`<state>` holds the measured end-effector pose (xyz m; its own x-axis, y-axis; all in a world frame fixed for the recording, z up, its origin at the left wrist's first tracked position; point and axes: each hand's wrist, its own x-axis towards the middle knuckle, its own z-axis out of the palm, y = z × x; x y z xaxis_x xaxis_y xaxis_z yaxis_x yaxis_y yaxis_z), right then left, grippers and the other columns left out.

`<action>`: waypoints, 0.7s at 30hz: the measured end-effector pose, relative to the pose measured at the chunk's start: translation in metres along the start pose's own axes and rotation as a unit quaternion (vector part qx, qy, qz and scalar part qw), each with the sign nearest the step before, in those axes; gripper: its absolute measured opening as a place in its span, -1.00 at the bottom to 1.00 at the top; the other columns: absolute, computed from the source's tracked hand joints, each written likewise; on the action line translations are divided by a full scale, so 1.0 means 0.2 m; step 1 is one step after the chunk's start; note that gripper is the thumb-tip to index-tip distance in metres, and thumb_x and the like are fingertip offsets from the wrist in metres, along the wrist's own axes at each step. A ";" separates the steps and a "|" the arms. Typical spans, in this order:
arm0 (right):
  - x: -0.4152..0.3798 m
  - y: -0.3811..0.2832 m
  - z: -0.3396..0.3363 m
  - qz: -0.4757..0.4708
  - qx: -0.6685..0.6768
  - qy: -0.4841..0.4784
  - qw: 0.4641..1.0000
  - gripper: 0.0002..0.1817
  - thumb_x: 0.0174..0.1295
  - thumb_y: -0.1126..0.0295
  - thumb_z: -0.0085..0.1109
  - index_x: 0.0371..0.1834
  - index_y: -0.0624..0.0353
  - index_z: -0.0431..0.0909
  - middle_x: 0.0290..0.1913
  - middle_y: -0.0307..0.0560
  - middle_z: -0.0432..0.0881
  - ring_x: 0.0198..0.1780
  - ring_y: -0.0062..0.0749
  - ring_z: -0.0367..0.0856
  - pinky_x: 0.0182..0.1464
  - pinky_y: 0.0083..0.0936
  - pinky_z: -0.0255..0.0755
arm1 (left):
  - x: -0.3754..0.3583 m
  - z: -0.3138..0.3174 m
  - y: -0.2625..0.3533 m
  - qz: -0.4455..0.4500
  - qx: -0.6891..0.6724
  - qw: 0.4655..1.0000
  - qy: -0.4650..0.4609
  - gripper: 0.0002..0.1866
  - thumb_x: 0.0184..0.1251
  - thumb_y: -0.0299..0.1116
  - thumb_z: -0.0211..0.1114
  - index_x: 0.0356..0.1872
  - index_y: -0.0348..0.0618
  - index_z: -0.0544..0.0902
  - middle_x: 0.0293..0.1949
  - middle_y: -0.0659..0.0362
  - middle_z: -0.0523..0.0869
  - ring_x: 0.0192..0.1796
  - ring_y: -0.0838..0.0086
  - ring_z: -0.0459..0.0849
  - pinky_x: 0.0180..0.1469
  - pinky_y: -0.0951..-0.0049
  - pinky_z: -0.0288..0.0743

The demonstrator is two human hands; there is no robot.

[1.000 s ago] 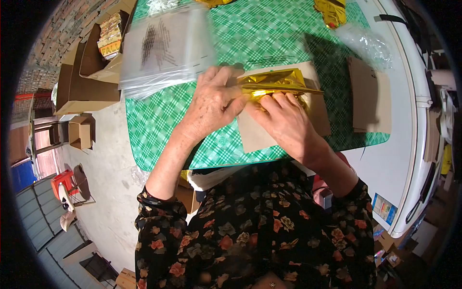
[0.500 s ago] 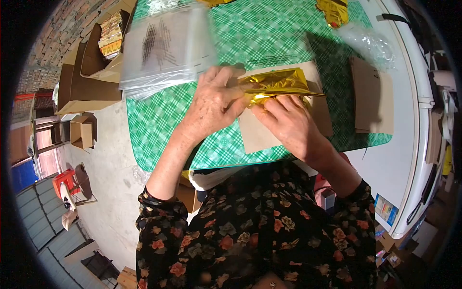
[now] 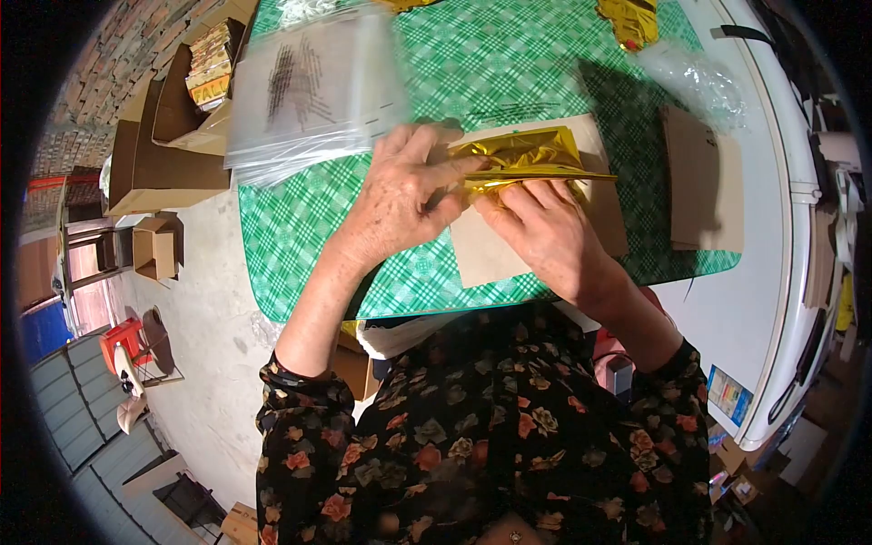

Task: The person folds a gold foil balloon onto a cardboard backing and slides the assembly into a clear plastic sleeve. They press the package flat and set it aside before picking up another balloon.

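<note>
A shiny gold foil piece (image 3: 536, 153) lies folded over a tan cardboard sheet (image 3: 490, 250) on the green checked table. My left hand (image 3: 406, 189) is at the foil's left end, its index finger stretched onto the foil and its thumb just below; the fingers are partly curled round the end. On the near side, my right hand (image 3: 545, 232) has its fingers bent and pressed together on the foil's lower edge. The foil's folded edge sticks out to the right past my right fingers. What lies beneath the fingertips is hidden.
Clear plastic bags (image 3: 318, 82) are stacked at the table's back left. Cardboard sheets (image 3: 704, 182) lie at the right, below crumpled clear plastic (image 3: 695, 82). More gold foil (image 3: 631, 20) is at the back right. Open cardboard boxes (image 3: 163, 163) stand left of the table.
My left index finger has straightened and moved right onto the foil, and my left thumb has shifted slightly down off it. My right hand has barely moved.
</note>
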<state>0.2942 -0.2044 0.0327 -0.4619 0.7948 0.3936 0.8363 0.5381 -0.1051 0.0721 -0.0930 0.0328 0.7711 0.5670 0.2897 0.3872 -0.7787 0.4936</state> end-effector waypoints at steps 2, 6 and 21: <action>0.00 0.00 0.00 0.005 -0.001 0.001 1.000 -0.55 0.29 0.34 0.28 0.24 0.19 0.72 -0.10 -0.14 0.58 0.11 -0.17 0.63 0.35 -0.06 0.46 | 0.00 0.00 0.00 0.006 0.007 1.000 0.008 -0.51 0.20 -0.44 0.49 0.22 0.02 0.87 0.33 0.09 0.69 0.30 0.11 0.59 0.42 0.10 0.43; 0.01 -0.01 0.00 0.008 -0.020 -0.003 1.000 -0.59 0.29 0.33 0.29 0.20 0.16 0.74 -0.12 -0.15 0.58 0.08 -0.20 0.63 0.29 -0.12 0.46 | 0.00 -0.01 0.00 0.008 0.003 1.000 0.016 -0.52 0.20 -0.44 0.50 0.20 0.01 0.88 0.31 0.09 0.69 0.28 0.14 0.60 0.39 0.12 0.46; 0.01 -0.05 0.04 0.032 -0.012 0.010 0.999 -0.61 0.27 0.33 0.38 0.16 0.11 0.76 -0.10 -0.16 0.61 0.11 -0.18 0.64 0.26 -0.08 0.45 | -0.01 0.00 -0.01 -0.004 -0.010 1.000 -0.002 -0.42 0.18 -0.43 0.45 0.32 0.07 0.82 0.38 0.05 0.64 0.34 0.08 0.55 0.45 0.07 0.38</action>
<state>0.2825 -0.2050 0.0275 -0.4015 0.8211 0.4057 0.8708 0.4794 -0.1086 0.0703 -0.0934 0.0309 0.7703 0.5721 0.2819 0.3829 -0.7683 0.5130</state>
